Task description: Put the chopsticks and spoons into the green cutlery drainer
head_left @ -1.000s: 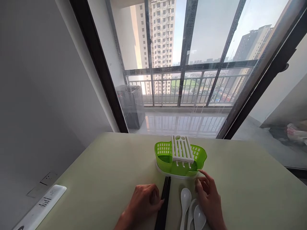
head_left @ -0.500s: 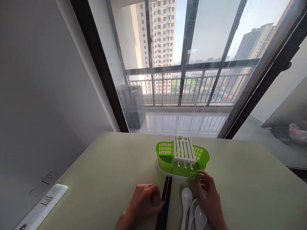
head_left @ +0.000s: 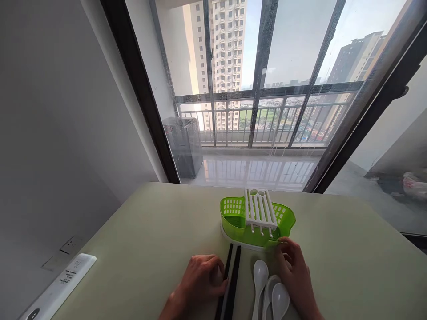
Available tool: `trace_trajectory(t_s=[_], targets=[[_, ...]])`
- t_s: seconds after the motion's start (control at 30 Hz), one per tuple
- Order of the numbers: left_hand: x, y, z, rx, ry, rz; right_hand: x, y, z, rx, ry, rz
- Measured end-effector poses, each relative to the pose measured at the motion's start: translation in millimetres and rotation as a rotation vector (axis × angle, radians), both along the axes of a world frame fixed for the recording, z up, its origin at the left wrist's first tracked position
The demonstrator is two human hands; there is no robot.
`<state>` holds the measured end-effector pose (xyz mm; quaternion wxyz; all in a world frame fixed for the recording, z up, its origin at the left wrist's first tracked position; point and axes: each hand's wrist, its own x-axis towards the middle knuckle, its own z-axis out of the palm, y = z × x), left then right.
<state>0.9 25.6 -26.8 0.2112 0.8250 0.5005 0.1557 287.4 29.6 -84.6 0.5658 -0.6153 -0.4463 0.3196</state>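
A green slotted cutlery holder [head_left: 233, 220] with a white rack insert [head_left: 260, 210] stands on a pale green table [head_left: 150, 249]. In front of it lie black chopsticks [head_left: 231, 281] and white spoons [head_left: 259, 275]. My left hand [head_left: 200, 282] rests on the table with curled fingers touching the left side of the chopsticks. My right hand [head_left: 295, 275] lies over the right side of the spoons, fingers curled, fingertips at the holder's front right edge. What its fingers hold, if anything, is hidden.
A white remote-like device [head_left: 58, 284] lies at the table's left edge, beside a wall socket [head_left: 70, 244]. Beyond the table is a large window with dark frames [head_left: 263, 53], a balcony railing and tower blocks outside.
The two chopsticks have spread slightly apart under my left hand. My right hand has drawn in closer to the holder's front right edge, its fingers curling.
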Motion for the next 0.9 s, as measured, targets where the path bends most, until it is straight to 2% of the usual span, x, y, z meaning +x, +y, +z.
trace_trajectory(t_s=[0.17, 0.37, 0.5, 0.73, 0.8, 0.9], targets=[[8, -7, 5.7, -0.014, 0.087, 0.059, -1, 1, 2.2, 0.043, 0.003, -0.02], [18, -20, 22.7, -0.125, 0.341, 0.216, 0, 0, 2.0, 0.022, 0.019, 0.005], [12, -23, 31.5, -0.174, 0.44, 0.242, 2, 0, 0.3, 0.016, 0.031, 0.019], [9, -22, 34.4, -0.194, 0.543, 0.242, 2, 2, 2.9, 0.015, 0.014, 0.013], [7, -23, 39.0, -0.191, 0.534, 0.24, 3, 1, 6.0, 0.022, -0.029, -0.036], [1, -28, 51.3, -0.109, 0.368, 0.256, 4, -4, 14.9, 0.035, -0.12, -0.248]])
